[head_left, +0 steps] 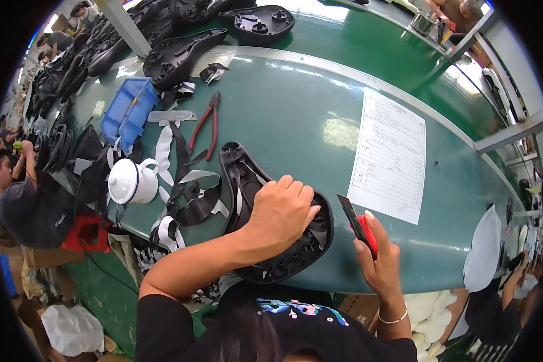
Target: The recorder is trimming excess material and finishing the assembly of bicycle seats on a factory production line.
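A black bicycle saddle lies underside up at the table's near edge, its narrow nose pointing away from me. My left hand is closed over its middle, fingers curled; what they pinch is hidden beneath them. To the right of the saddle, my right hand grips a red utility knife. The knife's dark blade is out, points up and away to the left, and stands apart from the saddle. Loose black and white trimmings lie left of the saddle, with red-handled cutting pliers beyond them.
A white lidded mug and a blue plastic bin stand on the left. A printed sheet lies on the right of the green table. More black saddles are piled at the far left. Other people work at both sides.
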Tool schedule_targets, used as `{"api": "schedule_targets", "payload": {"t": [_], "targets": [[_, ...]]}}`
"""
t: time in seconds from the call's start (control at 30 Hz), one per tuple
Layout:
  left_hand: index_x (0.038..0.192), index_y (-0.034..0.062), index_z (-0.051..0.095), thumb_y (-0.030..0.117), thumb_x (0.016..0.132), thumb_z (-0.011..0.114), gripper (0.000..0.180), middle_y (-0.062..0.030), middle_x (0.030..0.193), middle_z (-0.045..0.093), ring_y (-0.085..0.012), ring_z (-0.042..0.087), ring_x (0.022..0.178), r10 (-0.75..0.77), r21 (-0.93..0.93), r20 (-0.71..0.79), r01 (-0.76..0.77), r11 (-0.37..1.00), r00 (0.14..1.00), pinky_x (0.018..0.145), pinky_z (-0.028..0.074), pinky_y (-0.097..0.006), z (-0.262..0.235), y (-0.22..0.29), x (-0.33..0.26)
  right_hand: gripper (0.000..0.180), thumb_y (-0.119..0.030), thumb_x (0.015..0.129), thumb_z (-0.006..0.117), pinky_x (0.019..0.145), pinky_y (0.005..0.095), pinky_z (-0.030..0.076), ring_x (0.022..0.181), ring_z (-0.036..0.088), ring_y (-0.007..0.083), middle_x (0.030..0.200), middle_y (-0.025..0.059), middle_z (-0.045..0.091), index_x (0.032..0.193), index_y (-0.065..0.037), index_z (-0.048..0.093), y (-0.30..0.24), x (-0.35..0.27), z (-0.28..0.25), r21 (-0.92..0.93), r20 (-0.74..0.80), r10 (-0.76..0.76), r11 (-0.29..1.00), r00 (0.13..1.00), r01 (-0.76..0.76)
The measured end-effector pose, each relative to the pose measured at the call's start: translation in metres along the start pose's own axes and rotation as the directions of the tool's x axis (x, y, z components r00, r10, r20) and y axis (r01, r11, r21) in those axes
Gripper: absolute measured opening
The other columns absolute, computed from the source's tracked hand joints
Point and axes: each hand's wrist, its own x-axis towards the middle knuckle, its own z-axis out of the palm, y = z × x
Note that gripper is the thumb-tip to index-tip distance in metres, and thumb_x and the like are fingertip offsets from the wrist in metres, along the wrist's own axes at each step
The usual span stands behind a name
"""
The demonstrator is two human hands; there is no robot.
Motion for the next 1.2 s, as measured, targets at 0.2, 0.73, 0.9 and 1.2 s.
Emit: {"api": "schedule_targets", "payload": {"t": [0.2, 0.73, 0.9, 1.2], "targets": [[0.059, 0.0043, 0.053, 0.019, 0.079, 0.065, 0.027, -0.0050, 0.059, 0.050, -0.0224, 0.046, 0.068, 0.074, -0.134, 0.043, -0.068, 0.989, 0.996, 0.066, 0.037, -0.037, 0.002, -0.005, -0.004, 0.055, -0.009, 0.083, 0.065, 0.053, 0.0336, 0.047, 0.056, 0.058, 0.0250, 0.080, 0.0096, 0.063, 0.135, -0.011, 0.047, -0.017, 0.013, -0.012, -0.343, 0.107, -0.157, 0.921, 0.982, 0.185], [0.067, 0.0059, 0.045, 0.007, 0.083, 0.055, 0.019, -0.0100, 0.070, 0.051, -0.0168, 0.041, 0.049, -0.243, -0.955, -0.083, -0.007, 0.297, 0.967, 0.047, 0.038, -0.025, -0.041, -0.024, -0.017, 0.054, -0.019, 0.090, 0.056, 0.046, 0.0444, 0.042, 0.050, 0.055, 0.0337, 0.066, 0.0124, 0.056, 0.141, -0.017, 0.039, -0.048, -0.032, 0.033, -0.575, 0.048, 0.177, 0.810, 0.983, -0.117], [0.076, 0.0032, 0.057, 0.010, 0.066, 0.070, 0.018, -0.0094, 0.075, 0.055, -0.0274, 0.052, 0.079, 0.258, 0.116, -0.060, -0.250, 0.961, 0.964, 0.071, 0.046, -0.038, -0.025, -0.047, 0.027, 0.051, -0.020, 0.091, 0.054, 0.045, 0.0439, 0.041, 0.049, 0.055, 0.0331, 0.064, 0.0116, 0.055, 0.140, -0.017, 0.040, -0.024, 0.029, 0.023, -0.644, 0.092, -0.012, 0.762, 0.996, 0.069], [0.075, 0.0057, 0.067, 0.038, 0.092, 0.060, 0.037, 0.0048, 0.068, 0.055, -0.0095, 0.043, 0.063, -0.535, -0.846, 0.127, 0.372, 0.381, 0.835, 0.060, 0.039, -0.031, -0.020, -0.092, 0.065, 0.049, -0.021, 0.093, 0.050, 0.044, 0.0432, 0.042, 0.049, 0.058, 0.0325, 0.059, 0.0122, 0.057, 0.139, -0.011, 0.039, -0.056, 0.007, 0.047, -0.735, 0.062, 0.219, 0.670, 0.974, -0.104]]}}
